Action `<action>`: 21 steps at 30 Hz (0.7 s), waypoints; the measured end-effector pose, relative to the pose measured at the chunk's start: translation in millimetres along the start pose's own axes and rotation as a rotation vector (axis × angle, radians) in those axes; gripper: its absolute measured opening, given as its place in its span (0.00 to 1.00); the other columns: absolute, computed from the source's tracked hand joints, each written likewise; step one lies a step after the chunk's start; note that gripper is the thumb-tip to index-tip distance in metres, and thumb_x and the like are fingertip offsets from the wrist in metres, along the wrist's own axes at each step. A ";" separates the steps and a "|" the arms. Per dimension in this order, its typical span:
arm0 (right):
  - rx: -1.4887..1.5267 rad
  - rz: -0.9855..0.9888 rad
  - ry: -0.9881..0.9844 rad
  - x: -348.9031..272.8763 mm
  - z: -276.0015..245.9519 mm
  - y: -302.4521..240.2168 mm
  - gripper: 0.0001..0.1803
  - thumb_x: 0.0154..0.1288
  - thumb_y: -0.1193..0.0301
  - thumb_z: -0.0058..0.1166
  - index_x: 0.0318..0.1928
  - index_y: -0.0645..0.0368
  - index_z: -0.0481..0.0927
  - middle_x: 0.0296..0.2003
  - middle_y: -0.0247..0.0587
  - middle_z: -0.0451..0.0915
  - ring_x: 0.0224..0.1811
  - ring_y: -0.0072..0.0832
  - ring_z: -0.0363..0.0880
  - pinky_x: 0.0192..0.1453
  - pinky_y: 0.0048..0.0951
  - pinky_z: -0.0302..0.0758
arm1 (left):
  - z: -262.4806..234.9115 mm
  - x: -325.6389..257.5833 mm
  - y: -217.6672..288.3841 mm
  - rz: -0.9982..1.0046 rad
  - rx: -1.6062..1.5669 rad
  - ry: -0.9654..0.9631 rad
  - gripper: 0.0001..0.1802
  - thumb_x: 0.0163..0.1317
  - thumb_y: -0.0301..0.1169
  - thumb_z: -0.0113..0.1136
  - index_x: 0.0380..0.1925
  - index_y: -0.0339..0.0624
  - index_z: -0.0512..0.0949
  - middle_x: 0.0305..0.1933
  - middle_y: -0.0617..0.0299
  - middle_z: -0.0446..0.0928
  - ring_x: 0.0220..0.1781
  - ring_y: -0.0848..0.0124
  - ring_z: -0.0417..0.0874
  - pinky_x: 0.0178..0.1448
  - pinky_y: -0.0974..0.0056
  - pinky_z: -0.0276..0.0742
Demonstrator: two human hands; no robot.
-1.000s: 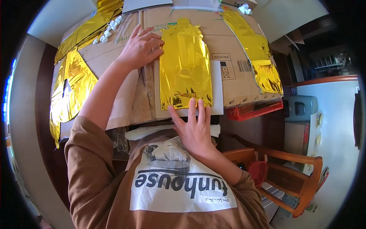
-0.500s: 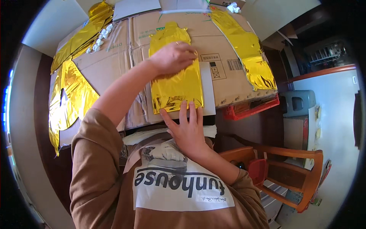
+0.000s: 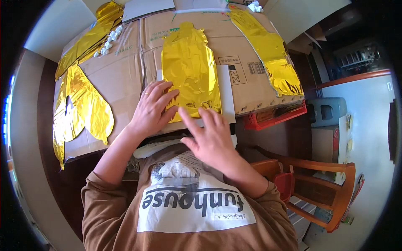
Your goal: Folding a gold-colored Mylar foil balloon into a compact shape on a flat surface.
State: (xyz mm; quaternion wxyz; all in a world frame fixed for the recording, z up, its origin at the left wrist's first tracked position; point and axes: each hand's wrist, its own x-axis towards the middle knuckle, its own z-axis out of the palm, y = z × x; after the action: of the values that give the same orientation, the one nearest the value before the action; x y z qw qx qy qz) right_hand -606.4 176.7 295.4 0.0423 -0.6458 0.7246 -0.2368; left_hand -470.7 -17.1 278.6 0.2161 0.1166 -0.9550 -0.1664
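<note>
Crinkled gold foil (image 3: 190, 71), shiny and bottle-shaped, lies flat mid-cardboard (image 3: 125, 75). The left hand (image 3: 153, 109) presses its lower left edge with fingers spread flat; the right hand (image 3: 211, 136), open, gripping nothing, hovers just below it. A wooden chair (image 3: 318, 188) stands right of the cardboard.

1. A flattened brown cardboard box (image 3: 125, 79) covers the table top; its flaps are open and it lies under the gold foil pieces.
2. On this cardboard, right of the middle foil piece, there is a small square printed label (image 3: 233, 72) with black handling symbols.
3. Just right of it is a black barcode print (image 3: 256, 68), rectangular.
4. A green printed mark (image 3: 173, 30) is near the far edge of the cardboard.
</note>
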 end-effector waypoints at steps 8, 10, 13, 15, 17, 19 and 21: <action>-0.086 0.458 0.401 -5.6 -4.3 66.2 0.34 0.62 0.66 0.69 0.64 0.64 0.69 0.49 0.54 0.74 0.44 0.45 0.76 0.50 0.44 0.75 | 13.4 -1.4 3.9 0.040 -0.008 0.037 0.25 0.61 0.33 0.67 0.58 0.39 0.77 0.63 0.46 0.73 0.68 0.45 0.71 0.73 0.45 0.67; 0.117 0.542 0.406 -7.7 1.1 58.2 0.38 0.59 0.71 0.71 0.67 0.65 0.66 0.51 0.55 0.73 0.41 0.41 0.77 0.47 0.39 0.77 | 16.8 -3.5 8.7 0.049 -0.010 0.058 0.24 0.61 0.33 0.67 0.57 0.38 0.77 0.63 0.46 0.73 0.68 0.45 0.72 0.72 0.46 0.68; 0.337 0.648 0.400 -15.6 -0.1 51.4 0.43 0.55 0.77 0.72 0.70 0.66 0.64 0.55 0.55 0.70 0.38 0.32 0.78 0.42 0.31 0.77 | 14.7 -12.0 16.7 -0.002 -0.047 0.042 0.24 0.61 0.33 0.67 0.57 0.38 0.78 0.64 0.46 0.73 0.68 0.45 0.72 0.72 0.46 0.68; 0.550 0.663 0.392 -36.1 4.0 56.7 0.45 0.56 0.79 0.72 0.72 0.66 0.60 0.47 0.47 0.77 0.34 0.23 0.78 0.38 0.26 0.77 | 12.1 -22.4 24.8 -0.014 -0.069 0.015 0.25 0.60 0.33 0.68 0.57 0.38 0.78 0.64 0.45 0.73 0.69 0.45 0.71 0.73 0.46 0.68; 0.941 0.714 0.345 -50.8 -0.4 48.9 0.46 0.58 0.79 0.71 0.73 0.65 0.59 0.43 0.44 0.81 0.36 0.22 0.80 0.40 0.25 0.78 | 9.9 -34.9 35.1 -0.024 -0.092 -0.008 0.25 0.60 0.33 0.68 0.57 0.38 0.78 0.65 0.45 0.73 0.70 0.45 0.71 0.73 0.46 0.68; 1.259 0.781 0.269 -53.4 -9.9 39.3 0.38 0.63 0.76 0.68 0.69 0.68 0.62 0.43 0.47 0.85 0.44 0.24 0.84 0.50 0.25 0.80 | 8.7 -46.0 45.9 -0.027 -0.117 -0.025 0.25 0.59 0.33 0.69 0.57 0.38 0.78 0.66 0.45 0.73 0.71 0.44 0.71 0.74 0.45 0.67; 1.368 0.828 0.170 -52.3 -9.5 59.9 0.30 0.66 0.71 0.67 0.63 0.68 0.68 0.44 0.46 0.85 0.45 0.24 0.84 0.52 0.26 0.79 | 10.5 -53.3 53.9 -0.011 -0.128 -0.022 0.26 0.58 0.32 0.69 0.57 0.38 0.79 0.66 0.44 0.73 0.71 0.44 0.71 0.74 0.44 0.67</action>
State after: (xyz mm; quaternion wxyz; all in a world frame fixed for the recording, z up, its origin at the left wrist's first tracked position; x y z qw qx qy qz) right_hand -656.2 232.6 267.2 0.4577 -0.1353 0.6002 -0.6418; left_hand -436.7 50.8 269.6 0.2118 0.1062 -0.9440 -0.2297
